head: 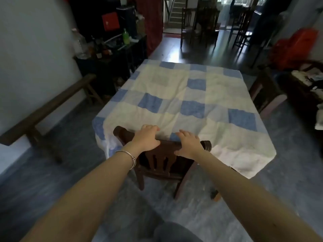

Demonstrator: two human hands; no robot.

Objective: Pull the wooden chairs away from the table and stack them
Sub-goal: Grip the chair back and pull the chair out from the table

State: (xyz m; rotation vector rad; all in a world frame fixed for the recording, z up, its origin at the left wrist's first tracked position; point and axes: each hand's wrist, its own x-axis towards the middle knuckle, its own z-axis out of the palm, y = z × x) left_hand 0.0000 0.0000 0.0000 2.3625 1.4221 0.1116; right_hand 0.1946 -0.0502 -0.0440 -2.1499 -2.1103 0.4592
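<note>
A dark wooden chair (162, 159) stands at the near edge of a table (174, 95) covered with a blue and cream checked cloth. Its backrest faces me and its seat is partly under the cloth. My left hand (146, 137) grips the left part of the chair's top rail, fingers curled over it. My right hand (189, 144) grips the right part of the same rail. A second dark wooden chair (267, 95) stands at the table's right side, pushed close to it.
A long wooden bench (45, 110) runs along the white wall at left. A dark side table (111, 55) with bottles stands behind it. More chairs (197, 23) stand in the far room. Clutter lies at the right edge. Grey floor lies around me.
</note>
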